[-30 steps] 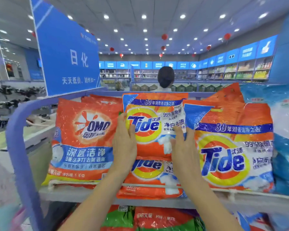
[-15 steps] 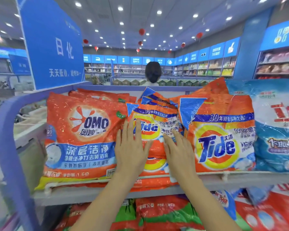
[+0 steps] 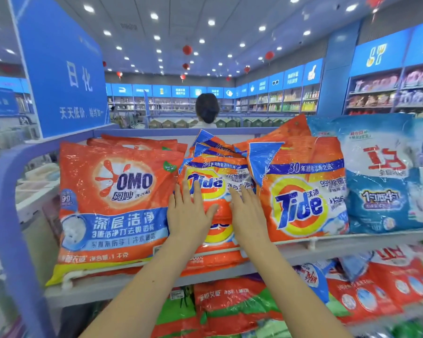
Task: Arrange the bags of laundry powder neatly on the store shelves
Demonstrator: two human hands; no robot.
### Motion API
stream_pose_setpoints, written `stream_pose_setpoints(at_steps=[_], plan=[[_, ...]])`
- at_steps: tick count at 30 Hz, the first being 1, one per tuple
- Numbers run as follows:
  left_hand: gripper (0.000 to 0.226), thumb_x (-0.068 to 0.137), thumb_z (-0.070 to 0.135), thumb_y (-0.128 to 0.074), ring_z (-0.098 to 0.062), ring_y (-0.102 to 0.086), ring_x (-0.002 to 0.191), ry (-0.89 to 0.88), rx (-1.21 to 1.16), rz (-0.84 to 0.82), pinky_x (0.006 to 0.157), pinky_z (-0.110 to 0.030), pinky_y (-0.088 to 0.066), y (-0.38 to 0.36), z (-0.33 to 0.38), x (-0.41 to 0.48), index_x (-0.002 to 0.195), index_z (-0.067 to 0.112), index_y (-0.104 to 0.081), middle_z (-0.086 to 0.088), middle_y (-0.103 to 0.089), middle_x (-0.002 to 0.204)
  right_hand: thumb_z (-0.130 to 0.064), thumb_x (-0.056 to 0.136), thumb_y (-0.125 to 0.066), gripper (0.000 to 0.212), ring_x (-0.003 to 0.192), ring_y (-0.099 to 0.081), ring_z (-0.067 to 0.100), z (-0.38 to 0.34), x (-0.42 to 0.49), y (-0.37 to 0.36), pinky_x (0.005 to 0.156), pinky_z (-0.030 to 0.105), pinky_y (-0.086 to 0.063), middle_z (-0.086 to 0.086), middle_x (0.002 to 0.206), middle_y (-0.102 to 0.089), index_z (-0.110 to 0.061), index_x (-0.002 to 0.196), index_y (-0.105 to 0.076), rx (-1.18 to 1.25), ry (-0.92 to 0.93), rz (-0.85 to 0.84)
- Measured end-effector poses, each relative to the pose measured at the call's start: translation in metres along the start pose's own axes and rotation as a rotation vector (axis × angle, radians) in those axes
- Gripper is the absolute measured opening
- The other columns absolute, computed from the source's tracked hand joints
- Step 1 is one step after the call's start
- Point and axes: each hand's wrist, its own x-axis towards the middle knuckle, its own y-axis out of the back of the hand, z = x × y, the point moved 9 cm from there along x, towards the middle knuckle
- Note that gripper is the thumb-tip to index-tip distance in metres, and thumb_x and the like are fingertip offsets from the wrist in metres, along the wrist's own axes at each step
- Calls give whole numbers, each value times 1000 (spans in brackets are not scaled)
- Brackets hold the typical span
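A stack of small orange Tide bags [image 3: 215, 181] lies in the middle of the top shelf [image 3: 352, 242]. My left hand [image 3: 189, 213] presses flat on the left half of the front bag, fingers straight. On its right half rests my right hand [image 3: 248, 211], also flat. A large orange OMO bag [image 3: 112, 203] stands to the left. A large Tide bag [image 3: 300, 191] leans on the right, touching the small stack. Another small Tide bag [image 3: 215, 259] lies flat beneath my hands and sticks out over the shelf's front edge.
Blue-and-white powder bags [image 3: 383, 174] stand at the right end of the shelf. A lower shelf holds red, green and orange bags [image 3: 230, 311]. A blue sign [image 3: 61, 69] rises at the left corner. A person [image 3: 206, 111] stands beyond the shelf, facing away.
The small Tide bag that I held upright has tipped back onto the stack, and both hands have flattened on its front. The view has shifted to the right.
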Motion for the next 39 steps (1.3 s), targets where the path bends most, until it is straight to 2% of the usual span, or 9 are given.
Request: stream_pose_setpoints(at_steps=[6, 11, 14, 20, 24, 28, 32, 34, 39], plan=[[79, 92, 61, -19, -29, -2, 145, 47, -59, 64, 116, -42, -8, 5, 0, -5, 149, 9, -2, -13, -4, 158, 11, 87, -35, 71, 144, -10, 25, 4, -15, -5, 116, 33, -9, 11, 156, -15, -19, 148, -16, 46, 60, -161], [60, 89, 40, -54, -37, -38, 131, -84, -280, 287, 106, -49, -32, 31, 10, -24, 134, 2, -44, -20, -43, 140, -12, 95, -41, 39, 129, -40, 18, 27, -43, 52, 105, 25, -31, 4, 137, -48, -13, 134, -46, 330, -50, 73], [46, 88, 40, -47, -30, -54, 110, -164, -500, 346, 92, -44, -42, 41, 22, -51, 118, 6, -56, -12, -58, 119, -26, 90, -43, 26, 103, -53, 4, 69, -101, 113, 85, 6, -34, -11, 108, -61, -24, 111, -59, 417, -93, 236], [21, 84, 24, -67, 15, -57, 78, -180, -1065, 110, 67, -3, -42, 17, 69, -101, 88, 40, -55, 14, -64, 86, -49, 83, -49, 17, 78, -63, -3, 209, -261, 211, 70, 3, -43, -25, 86, -68, -41, 86, -63, 458, -457, 460], [8, 77, 47, -59, 2, -63, 72, -215, -1131, -136, 68, -12, -46, -21, 143, -141, 84, 50, -57, 8, -68, 73, -28, 92, -53, 31, 58, -61, -1, 270, -361, 254, 59, 5, -47, -20, 66, -68, -52, 77, -66, 488, -650, 580], [28, 68, 57, -50, 1, -64, 70, -200, -1225, -337, 65, -9, -46, -58, 235, -184, 84, 37, -61, 13, -70, 80, -62, 81, -51, 30, 63, -62, 7, 324, -434, 289, 64, 13, -52, -8, 73, -70, -39, 83, -69, 473, -818, 615], [8, 84, 23, -66, 5, -63, 68, -203, -1296, -450, 63, -3, -45, -81, 352, -218, 77, 27, -62, 22, -68, 76, -76, 69, -54, 46, 71, -65, 7, 405, -502, 332, 72, 12, -52, -8, 81, -72, -37, 87, -69, 455, -942, 652], [26, 87, 6, -60, 8, -62, 65, -230, -1326, -485, 62, -2, -45, -87, 414, -228, 75, 28, -62, 23, -68, 75, -83, 60, -54, 57, 73, -66, 8, 447, -530, 362, 74, 14, -53, -7, 83, -73, -35, 88, -69, 453, -988, 658], [25, 88, 5, -55, 3, -65, 66, -267, -1430, -597, 65, -3, -48, -86, 564, -255, 76, 25, -63, 13, -71, 74, -83, 56, -59, 61, 73, -68, 6, 541, -568, 439, 71, 15, -54, -5, 82, -74, -31, 86, -71, 450, -1049, 778]])
